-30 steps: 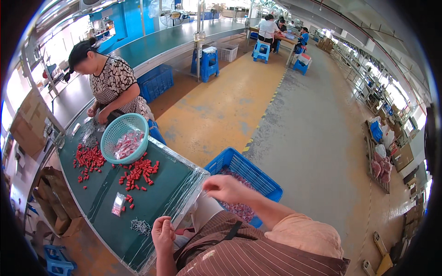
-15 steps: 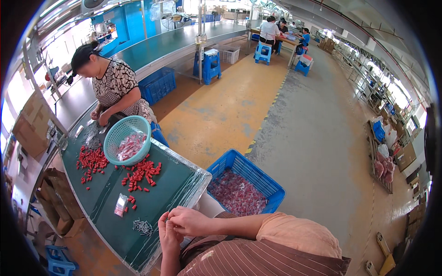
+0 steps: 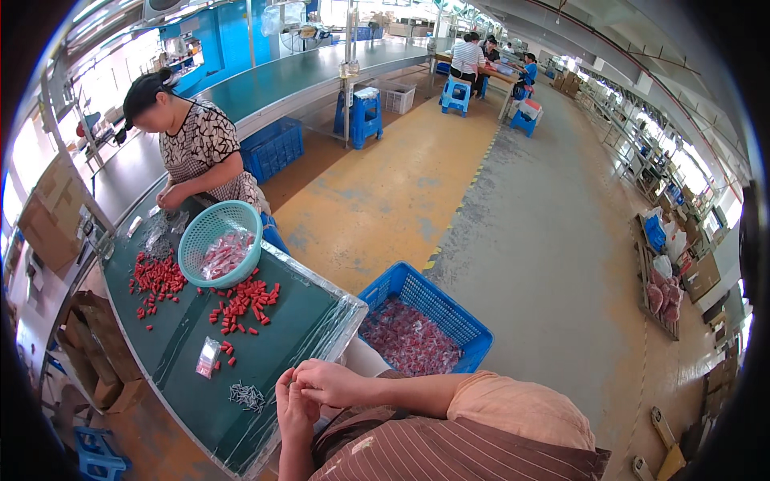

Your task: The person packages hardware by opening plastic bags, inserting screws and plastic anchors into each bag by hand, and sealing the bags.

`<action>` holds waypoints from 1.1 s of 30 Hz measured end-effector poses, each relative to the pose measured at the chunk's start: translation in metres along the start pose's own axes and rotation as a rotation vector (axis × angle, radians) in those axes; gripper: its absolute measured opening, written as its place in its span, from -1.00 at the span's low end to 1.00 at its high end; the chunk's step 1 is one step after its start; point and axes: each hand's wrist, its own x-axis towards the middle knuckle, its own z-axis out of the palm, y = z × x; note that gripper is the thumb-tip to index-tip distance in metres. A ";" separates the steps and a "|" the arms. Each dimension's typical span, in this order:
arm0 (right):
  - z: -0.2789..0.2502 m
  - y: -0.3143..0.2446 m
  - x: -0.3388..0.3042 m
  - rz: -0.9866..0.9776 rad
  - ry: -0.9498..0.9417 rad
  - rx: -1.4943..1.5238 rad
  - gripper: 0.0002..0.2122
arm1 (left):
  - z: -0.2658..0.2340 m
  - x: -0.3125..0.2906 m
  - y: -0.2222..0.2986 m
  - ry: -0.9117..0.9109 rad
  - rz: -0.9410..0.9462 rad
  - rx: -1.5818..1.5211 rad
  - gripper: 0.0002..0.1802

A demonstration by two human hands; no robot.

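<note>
My left hand [image 3: 295,410] and my right hand [image 3: 327,383] meet at the near edge of the green-topped table [image 3: 309,325]. Their fingertips are pinched together, and whatever sits between them is too small or hidden to make out. Just left of my hands lies a small heap of grey metal screws [image 3: 247,397]. Beyond it are a stack of small clear plastic bags [image 3: 208,357] and a few loose red pieces. Larger piles of short red plastic plugs [image 3: 249,305] spread farther up, around a teal basket [image 3: 189,255] holding bagged red pieces.
A blue crate [image 3: 469,325] full of small bagged red pieces stands on the floor beside the table. Across the table a co-worker [image 3: 200,152] handles small items. Blue stools [image 3: 367,116], a long conveyor [image 3: 301,78] and cardboard boxes [image 3: 54,212] stand around.
My hands stay pinched together in nearly the same place. The co-worker's hands have shifted slightly left. The whole view has tilted a little.
</note>
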 end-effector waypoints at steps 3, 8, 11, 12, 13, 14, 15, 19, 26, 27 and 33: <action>-0.002 0.003 0.004 0.009 0.031 0.025 -0.88 | -0.007 0.005 0.001 -0.054 -0.020 0.015 -0.64; -0.001 0.000 0.011 -0.072 0.058 -0.001 -0.88 | -0.019 -0.003 0.003 -0.008 0.019 0.052 -0.73; -0.003 0.007 0.005 0.034 0.111 0.107 -0.85 | -0.028 0.016 -0.017 0.150 0.004 0.071 -0.89; -0.003 0.006 0.004 0.017 0.113 0.102 -0.85 | -0.032 0.017 -0.018 0.151 0.009 0.105 -0.89; -0.002 0.006 0.005 0.089 0.104 0.176 -0.83 | -0.035 0.021 -0.018 0.147 0.025 0.107 -0.89; -0.002 0.005 0.003 0.170 0.091 0.251 -0.82 | -0.032 0.016 -0.015 0.156 0.026 0.080 -0.88; -0.003 0.003 0.003 0.168 0.055 0.249 -0.80 | -0.030 0.012 -0.013 0.164 0.025 0.054 -0.85; 0.005 0.001 -0.002 0.149 0.075 0.333 -0.81 | -0.035 0.010 -0.018 0.175 0.075 0.104 -0.81; 0.019 0.006 0.005 0.219 -0.074 0.692 -0.77 | -0.027 0.005 -0.011 0.295 0.023 0.101 -0.75; 0.010 0.011 0.006 0.149 0.004 0.450 -0.76 | -0.029 0.015 -0.019 0.310 0.050 0.081 -0.73; -0.011 -0.009 0.007 0.363 0.060 0.753 -0.85 | -0.004 0.008 0.007 0.258 0.165 0.589 -0.69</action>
